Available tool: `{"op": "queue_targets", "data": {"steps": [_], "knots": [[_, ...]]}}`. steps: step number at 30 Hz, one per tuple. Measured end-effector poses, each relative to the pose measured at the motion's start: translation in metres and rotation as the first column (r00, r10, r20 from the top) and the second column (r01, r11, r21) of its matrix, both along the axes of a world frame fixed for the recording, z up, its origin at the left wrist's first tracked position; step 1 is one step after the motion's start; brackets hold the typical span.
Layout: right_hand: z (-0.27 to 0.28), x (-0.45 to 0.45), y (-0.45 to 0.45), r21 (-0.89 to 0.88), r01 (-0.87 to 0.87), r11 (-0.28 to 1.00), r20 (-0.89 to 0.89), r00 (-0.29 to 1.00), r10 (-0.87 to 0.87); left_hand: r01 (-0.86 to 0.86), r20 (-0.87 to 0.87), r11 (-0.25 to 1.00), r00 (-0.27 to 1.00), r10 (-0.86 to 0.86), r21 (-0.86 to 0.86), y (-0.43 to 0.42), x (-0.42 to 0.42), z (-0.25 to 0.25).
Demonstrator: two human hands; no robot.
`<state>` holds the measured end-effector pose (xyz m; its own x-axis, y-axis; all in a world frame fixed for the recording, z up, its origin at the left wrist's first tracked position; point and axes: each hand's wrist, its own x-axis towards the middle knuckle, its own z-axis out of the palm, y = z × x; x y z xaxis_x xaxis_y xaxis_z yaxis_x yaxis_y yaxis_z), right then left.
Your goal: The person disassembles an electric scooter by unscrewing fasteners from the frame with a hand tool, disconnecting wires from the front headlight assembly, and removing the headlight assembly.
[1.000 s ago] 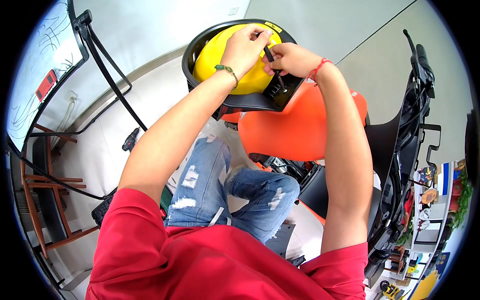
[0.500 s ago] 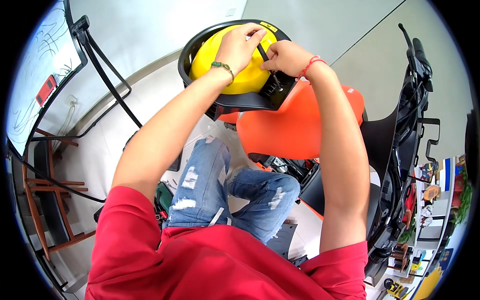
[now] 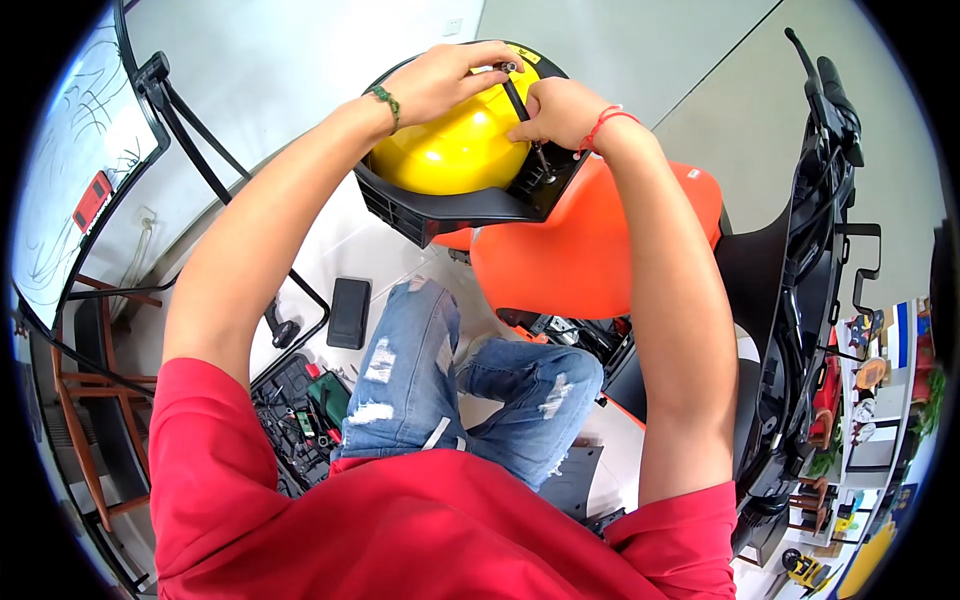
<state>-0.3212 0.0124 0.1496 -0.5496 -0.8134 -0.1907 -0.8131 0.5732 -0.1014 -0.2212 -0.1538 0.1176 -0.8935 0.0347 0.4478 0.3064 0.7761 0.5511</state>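
Black rod (image 3: 515, 95), slanting across the edge of a yellow dome (image 3: 450, 150) inside an open black box (image 3: 450, 207), with a shiny fitting (image 3: 510, 67) at its top and its lower end down by a bright metal piece (image 3: 549, 179) in the box's corner; the person's right hand (image 3: 565, 112), a red bracelet (image 3: 600, 130) at its wrist, has thumb and fingers pinched on the rod partway along; the left hand (image 3: 435, 88), wearing a green bracelet (image 3: 386, 105), reaches across the dome, thumb and fingers at the top fitting, though I cannot tell from here whether they press on it; a yellow label (image 3: 523, 53) on the box's rim carries a dark mark too small to read, and so does the pale tag (image 3: 693, 174) on the orange seat (image 3: 560, 265) beside the box; the whiteboard (image 3: 80, 130) over on the side bears dark scrawled lines that I cannot make out as words, with a red device (image 3: 92, 200) against it; on the floor near the knees, an open tool case (image 3: 285, 400) lies spread.
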Motion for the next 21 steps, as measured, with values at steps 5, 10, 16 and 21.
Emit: {"op": "queue_targets", "data": {"steps": [5, 10, 16, 21], "knots": [[0.000, 0.003, 0.001, -0.069, -0.030, 0.997, 0.078, 0.996, 0.035, -0.009, -0.096, 1.000, 0.995, 0.010, 0.009, -0.004, 0.003, -0.007], [-0.003, 0.001, 0.000, -0.063, -0.072, 0.995, 0.049, 0.996, 0.075, -0.129, -0.047, 0.988, 0.991, 0.126, -0.087, 0.000, 0.005, -0.005], [-0.002, 0.001, -0.001, -0.029, -0.072, 0.997, 0.123, 0.990, 0.075, -0.175, 0.127, 0.981, 0.978, 0.164, 0.081, 0.010, 0.008, 0.002], [-0.002, 0.001, -0.001, -0.042, -0.067, 0.997, 0.145, 0.987, 0.072, -0.201, 0.183, 0.966, 0.968, 0.171, 0.161, 0.013, 0.004, 0.001]]}}
